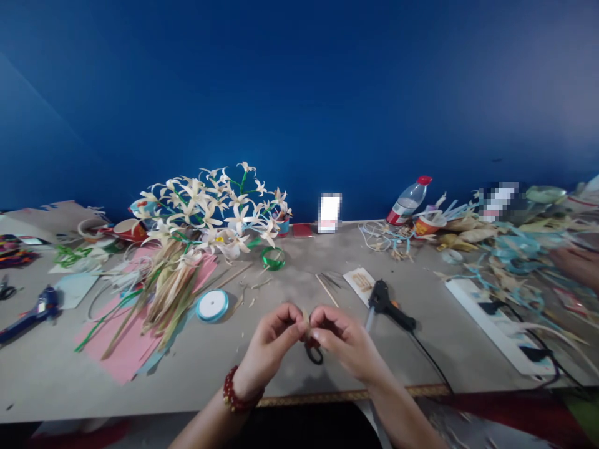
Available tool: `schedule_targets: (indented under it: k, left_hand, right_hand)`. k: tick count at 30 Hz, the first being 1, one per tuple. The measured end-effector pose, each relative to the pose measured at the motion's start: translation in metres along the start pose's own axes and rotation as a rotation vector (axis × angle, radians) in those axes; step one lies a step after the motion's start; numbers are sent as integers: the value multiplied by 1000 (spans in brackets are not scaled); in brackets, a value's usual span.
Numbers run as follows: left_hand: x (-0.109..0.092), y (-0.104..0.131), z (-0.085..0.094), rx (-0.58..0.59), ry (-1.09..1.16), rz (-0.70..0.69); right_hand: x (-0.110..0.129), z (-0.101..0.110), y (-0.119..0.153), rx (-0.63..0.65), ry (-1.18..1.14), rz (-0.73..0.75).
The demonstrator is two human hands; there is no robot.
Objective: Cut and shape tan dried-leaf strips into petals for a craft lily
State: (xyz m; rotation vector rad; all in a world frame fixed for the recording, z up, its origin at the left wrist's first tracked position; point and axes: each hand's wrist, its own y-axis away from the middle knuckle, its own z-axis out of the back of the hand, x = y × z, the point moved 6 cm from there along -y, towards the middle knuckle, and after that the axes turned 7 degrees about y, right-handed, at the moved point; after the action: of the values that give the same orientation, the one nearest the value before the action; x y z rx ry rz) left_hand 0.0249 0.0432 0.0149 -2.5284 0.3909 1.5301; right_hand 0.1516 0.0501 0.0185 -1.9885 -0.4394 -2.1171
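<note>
My left hand [277, 335] and my right hand [345, 340] meet above the front middle of the table, thumbs and fingertips pinched together. Between them is a small pale strip [306, 318] that looks like dried husk; most of it is hidden by the fingers. Below the fingertips a dark looped handle [315, 356] shows, perhaps of scissors, its other end covered by my hands. To the right lies a black glue gun [392, 308] with its cord. Left of my hands is a ribbon spool [212, 305].
White husk flowers [219, 202] on green stems stand at the back left, with a husk bundle [171, 293] on pink paper [126, 358] before them. At right are a power strip [493, 330], a bottle [408, 201] and another person's hand [575, 265]. A blue glue gun [35, 315] lies far left.
</note>
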Motion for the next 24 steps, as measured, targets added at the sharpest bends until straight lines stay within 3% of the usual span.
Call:
schedule_targets:
  k: [5,12,18,21,24]
  left_hand:
    - [3,0,-2,-9,127,22]
    - [2,0,0,-21,88,-3]
    - [4,2,1,-14,168,9]
    - [2,2,2,-31,159,2]
    - [2,2,2,-31,132,27]
  right_hand:
    - [3,1,1,23,-67,23]
    - [10,0,4,-9,69,48]
    - [2,-1,5,39,-30,49]
    - [8,8,8,-47,93,204]
    - [30,16,17,-221,411,534]
